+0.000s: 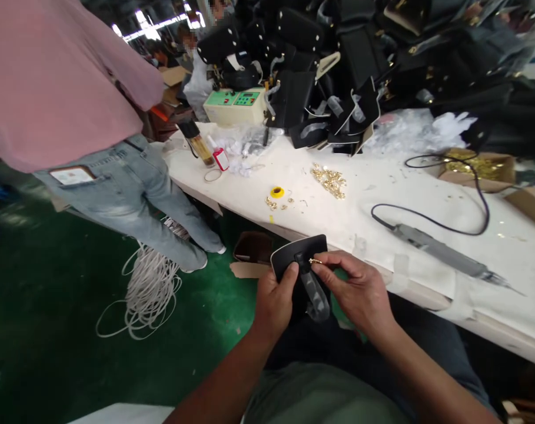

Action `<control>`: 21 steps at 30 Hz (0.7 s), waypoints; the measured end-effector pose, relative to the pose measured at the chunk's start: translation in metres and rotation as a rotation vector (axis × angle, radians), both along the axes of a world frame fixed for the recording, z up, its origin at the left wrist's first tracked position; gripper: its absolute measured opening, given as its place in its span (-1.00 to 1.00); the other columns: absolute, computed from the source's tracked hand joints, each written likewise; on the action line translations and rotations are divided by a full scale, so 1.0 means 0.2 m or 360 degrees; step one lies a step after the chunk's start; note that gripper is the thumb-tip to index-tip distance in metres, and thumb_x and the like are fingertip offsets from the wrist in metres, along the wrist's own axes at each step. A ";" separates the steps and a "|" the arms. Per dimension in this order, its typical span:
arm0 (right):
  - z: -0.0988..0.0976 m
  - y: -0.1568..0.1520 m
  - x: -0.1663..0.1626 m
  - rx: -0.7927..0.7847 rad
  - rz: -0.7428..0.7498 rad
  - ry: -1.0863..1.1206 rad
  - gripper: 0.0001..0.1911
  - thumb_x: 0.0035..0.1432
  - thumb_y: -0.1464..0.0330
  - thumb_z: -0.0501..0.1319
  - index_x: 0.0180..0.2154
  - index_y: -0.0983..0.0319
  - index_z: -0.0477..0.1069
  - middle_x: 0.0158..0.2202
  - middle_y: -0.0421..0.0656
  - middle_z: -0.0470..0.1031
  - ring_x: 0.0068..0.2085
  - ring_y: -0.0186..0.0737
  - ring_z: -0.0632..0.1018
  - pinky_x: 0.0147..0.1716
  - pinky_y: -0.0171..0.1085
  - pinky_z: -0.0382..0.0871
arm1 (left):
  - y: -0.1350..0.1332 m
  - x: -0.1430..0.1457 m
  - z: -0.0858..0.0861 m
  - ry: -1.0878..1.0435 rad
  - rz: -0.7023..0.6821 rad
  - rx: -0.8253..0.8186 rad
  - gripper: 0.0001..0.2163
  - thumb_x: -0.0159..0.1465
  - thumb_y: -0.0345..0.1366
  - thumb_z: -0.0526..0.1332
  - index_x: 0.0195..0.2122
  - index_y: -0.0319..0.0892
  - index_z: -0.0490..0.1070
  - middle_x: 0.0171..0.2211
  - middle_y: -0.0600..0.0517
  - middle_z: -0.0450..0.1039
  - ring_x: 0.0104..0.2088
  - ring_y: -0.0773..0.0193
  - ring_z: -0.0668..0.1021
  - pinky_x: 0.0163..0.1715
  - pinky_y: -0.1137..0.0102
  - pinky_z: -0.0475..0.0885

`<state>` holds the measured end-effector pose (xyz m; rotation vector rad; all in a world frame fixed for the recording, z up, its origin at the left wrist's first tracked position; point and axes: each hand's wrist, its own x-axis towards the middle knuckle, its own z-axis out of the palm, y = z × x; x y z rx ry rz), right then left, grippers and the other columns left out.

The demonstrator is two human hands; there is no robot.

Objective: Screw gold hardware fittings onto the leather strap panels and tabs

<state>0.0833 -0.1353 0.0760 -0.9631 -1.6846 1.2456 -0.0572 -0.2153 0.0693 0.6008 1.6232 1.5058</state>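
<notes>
My left hand grips a black leather flap piece from below, thumb pressed on its face beside a plastic-wrapped strap. My right hand pinches a small gold metal fitting against the strap's top. Both hands are held over my lap, just in front of the white table's edge.
On the table lie an electric screwdriver with black cable, a heap of gold fittings, a yellow ring, a box of gold parts and stacked black bags. A person in pink shirt and jeans stands left. White cord coils lie on the green floor.
</notes>
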 end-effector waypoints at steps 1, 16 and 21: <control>0.00 -0.01 0.02 0.0036 -0.0009 0.0010 -0.85 0.24 0.22 0.39 -0.22 0.13 0.67 -0.22 -0.16 0.70 -0.19 -0.14 0.67 -0.13 -0.18 0.57 | 0.00 0.03 0.01 0.0058 -0.0026 0.0006 -0.62 0.31 0.00 0.34 -0.11 -0.25 0.63 -0.25 -0.05 0.69 -0.19 0.10 0.66 -0.17 0.35 0.52; 0.03 -0.07 0.26 0.0443 -0.0138 -0.0059 -0.87 0.33 0.27 0.32 -0.26 0.15 0.61 -0.29 -0.14 0.66 -0.26 -0.18 0.64 -0.22 -0.20 0.54 | -0.02 0.26 0.15 0.0880 -0.0291 0.0108 -0.76 0.42 -0.21 0.22 -0.21 -0.24 0.64 -0.36 0.03 0.65 -0.34 0.24 0.60 -0.29 0.44 0.45; 0.04 -0.07 0.29 0.0683 -0.0137 -0.0063 -0.95 0.30 0.39 0.33 -0.22 0.14 0.59 -0.30 -0.17 0.65 -0.28 -0.21 0.64 -0.25 -0.21 0.52 | -0.01 0.28 0.17 0.1130 -0.0376 0.0226 -0.79 0.44 -0.28 0.19 -0.23 -0.19 0.62 -0.38 0.06 0.64 -0.38 0.28 0.60 -0.32 0.46 0.47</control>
